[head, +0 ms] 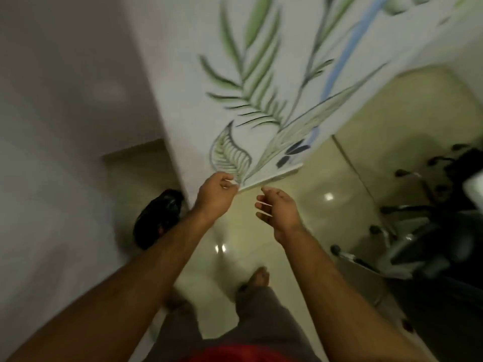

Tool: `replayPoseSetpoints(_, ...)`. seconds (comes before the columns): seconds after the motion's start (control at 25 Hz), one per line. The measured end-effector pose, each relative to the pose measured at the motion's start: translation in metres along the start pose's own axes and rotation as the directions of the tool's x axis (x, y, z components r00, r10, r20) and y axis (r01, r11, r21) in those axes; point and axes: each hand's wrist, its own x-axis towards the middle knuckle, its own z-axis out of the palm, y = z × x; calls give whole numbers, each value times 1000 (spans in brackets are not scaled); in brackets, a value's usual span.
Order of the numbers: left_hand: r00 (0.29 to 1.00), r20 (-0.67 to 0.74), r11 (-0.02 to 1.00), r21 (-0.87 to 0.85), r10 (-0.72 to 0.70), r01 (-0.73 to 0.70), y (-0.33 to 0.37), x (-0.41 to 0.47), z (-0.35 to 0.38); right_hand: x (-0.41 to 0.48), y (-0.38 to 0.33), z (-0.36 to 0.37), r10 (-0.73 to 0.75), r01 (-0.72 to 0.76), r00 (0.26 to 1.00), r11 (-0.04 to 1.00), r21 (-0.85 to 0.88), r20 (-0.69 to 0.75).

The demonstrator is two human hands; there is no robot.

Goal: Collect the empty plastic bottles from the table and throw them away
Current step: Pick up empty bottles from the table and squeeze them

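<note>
No plastic bottle and no table show in this blurred head view. My left hand (215, 193) is stretched forward over the floor with its fingers loosely curled and nothing in it. My right hand (278, 210) is beside it, palm turned inward, fingers apart and empty. A black bag-like bin (156, 218) stands on the floor to the left of my left forearm, at the foot of the wall.
A white wall (261, 87) painted with green leaves juts out ahead, its corner just beyond my hands. A glossy cream tile floor (326, 178) runs past it. An office chair base with castors (418, 231) stands at right. My bare foot (258, 276) is stepping forward.
</note>
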Motion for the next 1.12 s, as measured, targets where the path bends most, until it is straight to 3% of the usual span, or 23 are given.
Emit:
replayPoseSetpoints(0.2, 926, 268, 962, -6, 265, -274, 157, -23, 163, -9, -109, -182, -198, 223, 965, 965, 138, -174)
replayPoseSetpoints(0.36, 861, 361, 924, -1, 357, -383, 241, -23, 293, 9, -164, -314, -266, 313, 925, 938, 148, -272)
replayPoseSetpoints(0.76, 639, 618, 836, -56, 458, -546, 403, 42, 576, 101, -282, -533, -186, 434, 782, 848, 305, -594)
replayPoseSetpoints(1.12, 376, 865, 779, -28, 333, -626, 550, 132, 823, 209, -405, -702, 51, 442, 605, 809, 388, -794)
